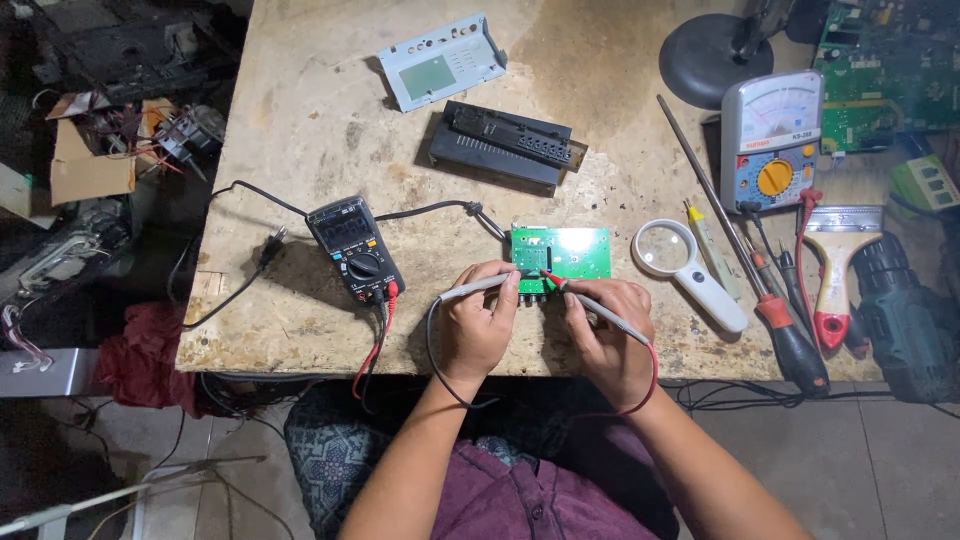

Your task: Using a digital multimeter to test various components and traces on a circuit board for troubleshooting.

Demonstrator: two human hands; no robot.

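Note:
A small green circuit board (575, 252) lies near the front edge of a worn wooden worktable (310, 130). My left hand (480, 325) grips a grey test probe (475, 288) with a black lead, its tip at the board's near edge. In my right hand (605, 330) is a second grey probe (610, 312) with a red lead, its red tip touching the same edge of the board. Both leads run to a dark digital multimeter (355, 248) lying to the left of my hands.
A magnifying glass (685, 268), screwdrivers (775, 310), an analog meter (772, 140), a paintbrush (835, 270) and a drill (905, 320) lie at the right. A black panel (505, 148) and a pale blue faceplate (440, 62) sit farther back. Clutter fills the floor at the left.

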